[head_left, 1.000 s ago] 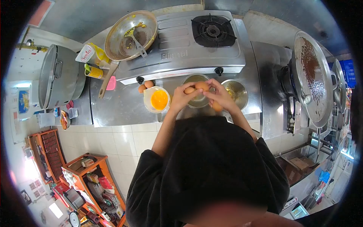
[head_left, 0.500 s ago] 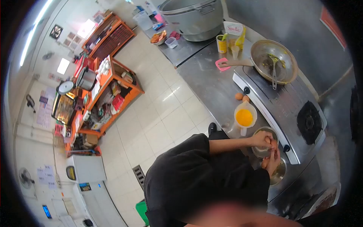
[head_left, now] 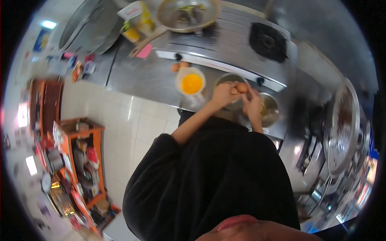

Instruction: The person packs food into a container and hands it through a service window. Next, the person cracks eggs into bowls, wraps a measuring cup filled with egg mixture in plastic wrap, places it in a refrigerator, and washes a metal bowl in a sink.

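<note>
My left hand (head_left: 223,94) is closed around a brown egg (head_left: 234,91) above a metal bowl (head_left: 232,77). Touching it, my right hand (head_left: 252,103) has its fingers closed on another brown egg (head_left: 241,87). A second metal bowl (head_left: 270,112) with some yellowish matter inside stands just right of my right hand. To the left is a white jug (head_left: 181,76) holding orange-yellow yolk. Two brown eggs (head_left: 179,66) lie behind the jug. The view is blurred, so whether the held shells are cracked cannot be told.
Behind the bowls is a steel gas stove (head_left: 229,44) with a used pan (head_left: 161,16) on its left. A long pan handle juts over the counter near a pink item (head_left: 145,51). A large pot (head_left: 94,28) stands far left, a wide round pan (head_left: 343,132) far right.
The camera view has swung away and back. Both hands remain together over the bowl with eggs held. The egg seen under my right hand a second ago no longer shows.
</note>
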Demonstrator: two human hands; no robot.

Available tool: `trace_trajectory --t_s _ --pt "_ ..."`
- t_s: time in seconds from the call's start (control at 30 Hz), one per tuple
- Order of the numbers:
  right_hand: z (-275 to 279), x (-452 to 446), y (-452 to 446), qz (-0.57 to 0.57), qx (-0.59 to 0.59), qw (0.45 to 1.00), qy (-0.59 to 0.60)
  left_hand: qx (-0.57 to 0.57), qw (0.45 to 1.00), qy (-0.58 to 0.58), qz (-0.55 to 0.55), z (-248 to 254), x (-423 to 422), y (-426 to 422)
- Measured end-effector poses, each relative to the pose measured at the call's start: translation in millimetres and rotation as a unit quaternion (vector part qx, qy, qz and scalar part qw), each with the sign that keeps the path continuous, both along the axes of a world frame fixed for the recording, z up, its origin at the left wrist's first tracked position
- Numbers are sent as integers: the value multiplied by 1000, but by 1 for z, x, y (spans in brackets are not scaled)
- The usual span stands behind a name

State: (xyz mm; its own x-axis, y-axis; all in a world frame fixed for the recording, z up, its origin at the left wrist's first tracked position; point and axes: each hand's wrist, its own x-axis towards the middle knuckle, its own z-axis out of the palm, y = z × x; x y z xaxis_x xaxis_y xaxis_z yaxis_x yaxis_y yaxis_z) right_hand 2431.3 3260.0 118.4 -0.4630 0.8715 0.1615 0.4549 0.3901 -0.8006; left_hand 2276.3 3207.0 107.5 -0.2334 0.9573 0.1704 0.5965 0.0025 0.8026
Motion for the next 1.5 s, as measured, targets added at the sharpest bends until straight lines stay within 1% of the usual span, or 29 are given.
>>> trace_trajectory --t_s 0.03,0.07,0.17,0.23,0.37,0.43,0.47,0.5,0.57,0.67,0.7,0.73,0.77,0.8,0.83,0.87,0.9,0.97,1.0,1.07,1.1,1.13,1.17,1.2,1.23,1.27,1.33,1.43,1.5 --pt "-5 1 0 -1 18 1000 3 35 999 -2 12 0 0 -1" --pt "-7 4 0 -24 19 1000 -5 36 999 -10 -11 -2 3 0" --pt "-5 3 -3 -23 29 999 -4 34 999 0 0 0 4 1" --pt "-3 1 -6 -26 128 991 -7 20 999 46 11 7 3 0" --pt "2 2 -11 -36 144 988 -43 30 998 56 -24 14 -3 -1" --pt "6 3 -11 -43 172 983 -51 99 992 81 -21 17 -5 -2" --pt "9 3 -11 -40 200 977 -59 98 992 81 -29 24 -6 -2" --pt "13 4 -12 -47 197 977 -61 133 984 118 -24 32 -7 -2" --pt "19 3 -12 -52 264 963 -22 168 973 156 -25 39 -10 -2" --pt "15 0 -10 -67 238 969 -6 162 972 164 -50 41 -14 1" --pt "8 1 -8 -74 238 968 -6 109 986 109 -57 38 -15 2" --pt "-2 3 -8 -39 89 994 40 55 995 55 -65 35 -17 3" --pt "-8 5 -9 -3 -61 994 87 56 994 55 -72 32 -21 4" --pt "-13 6 -11 -11 -60 994 88 14 995 28 -97 29 -25 6" --pt "-19 8 -13 -4 -203 965 166 -28 992 2 -124 27 -28 7" --pt "-19 12 -15 3 -338 909 243 -28 990 2 -136 30 -28 9" --pt "-19 17 -17 -9 -333 910 246 -60 986 -27 -156 33 -27 10" --pt "-15 31 -23 -23 -519 792 321 -93 976 -58 -187 31 -16 14" --pt "-12 39 -27 -31 -516 793 323 -80 970 -94 -211 25 -8 16" --pt "-3 61 -36 -46 -564 724 394 -67 960 -131 -238 23 8 18" --pt "-1 74 -41 -50 -562 725 395 -147 937 -217 -230 33 18 19" --pt "0 91 -45 -112 -539 736 394 -223 902 -298 -218 39 24 20" --pt "-1 110 -47 -173 -513 744 391 -222 902 -298 -220 38 27 19" --pt "-16 133 -48 -236 -475 766 364 -263 867 -381 -183 34 29 17" --pt "-19 151 -46 -296 -427 797 308 -302 823 -460 -143 30 30 14" --pt "-26 170 -44 -344 -352 851 183 -302 823 -459 -145 23 28 11" --pt "-35 199 -41 -382 -341 829 225 -263 764 -571 -147 3 21 3" --pt "-56 225 -30 -395 -351 822 213 -236 750 -610 -100 -14 13 -10" --pt "-80 231 -24 -414 -332 825 193 -232 760 -600 -95 -14 7 -16"
